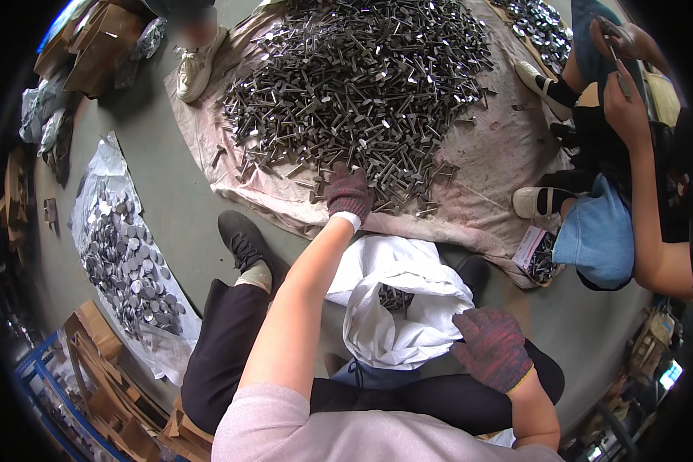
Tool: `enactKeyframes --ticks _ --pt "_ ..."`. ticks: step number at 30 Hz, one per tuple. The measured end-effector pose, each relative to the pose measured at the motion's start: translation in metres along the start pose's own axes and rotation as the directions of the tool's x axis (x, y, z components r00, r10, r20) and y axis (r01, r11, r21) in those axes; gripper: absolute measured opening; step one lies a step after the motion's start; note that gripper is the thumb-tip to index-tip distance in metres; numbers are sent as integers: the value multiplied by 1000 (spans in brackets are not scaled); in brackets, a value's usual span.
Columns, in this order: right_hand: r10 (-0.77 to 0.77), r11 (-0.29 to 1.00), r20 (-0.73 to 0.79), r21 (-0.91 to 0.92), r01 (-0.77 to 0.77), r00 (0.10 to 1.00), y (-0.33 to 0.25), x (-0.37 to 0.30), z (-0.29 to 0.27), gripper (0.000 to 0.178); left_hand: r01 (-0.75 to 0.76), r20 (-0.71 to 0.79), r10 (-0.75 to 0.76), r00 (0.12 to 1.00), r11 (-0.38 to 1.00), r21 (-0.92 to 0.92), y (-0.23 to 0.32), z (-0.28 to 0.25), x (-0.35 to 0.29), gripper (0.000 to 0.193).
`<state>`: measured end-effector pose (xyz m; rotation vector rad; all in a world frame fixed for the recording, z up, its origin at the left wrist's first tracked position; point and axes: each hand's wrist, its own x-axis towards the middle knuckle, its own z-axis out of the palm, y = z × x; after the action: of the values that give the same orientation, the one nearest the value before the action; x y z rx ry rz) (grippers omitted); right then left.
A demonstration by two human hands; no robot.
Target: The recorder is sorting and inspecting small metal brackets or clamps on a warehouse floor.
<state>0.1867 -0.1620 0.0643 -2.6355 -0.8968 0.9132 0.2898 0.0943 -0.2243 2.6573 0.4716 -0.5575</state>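
Observation:
A large heap of T-shaped metal pieces (362, 85) lies ahead on a stained pale cloth (481, 177). My left hand (349, 192), in a dark red knitted glove, reaches to the heap's near edge. Its fingers are slightly apart and touch the pieces; their tips are partly hidden. Between my legs stands a white woven sack (393, 339), its mouth open, with dark metal pieces (395, 298) inside. At the sack's right rim is my right hand (493, 350) in a similar glove, its curled fingers closed on the fabric.
On the left, round metal discs (135, 258) lie on a plastic sheet (106, 165). At the right, another person's hand (626, 104) holds a metal tool (620, 69); a small box of metal pieces (543, 258) stands nearby. Another person's shoe (195, 75) rests at the cloth's far left.

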Motion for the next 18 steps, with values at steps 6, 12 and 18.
enactKeyframes --ticks 6,12,18 --pt "-28 999 -24 17 29 999 0 -2 -2 47 87 5 -88 996 991 97 12 15 15 41" --pt "-10 1000 -27 4 10 1000 4 -9 0 48 -92 130 89 987 996 15 -22 -27 26 47" --pt "-36 999 -27 -37 35 999 5 -15 1 45 142 102 -115 988 429 -892 -73 -30 72 25"
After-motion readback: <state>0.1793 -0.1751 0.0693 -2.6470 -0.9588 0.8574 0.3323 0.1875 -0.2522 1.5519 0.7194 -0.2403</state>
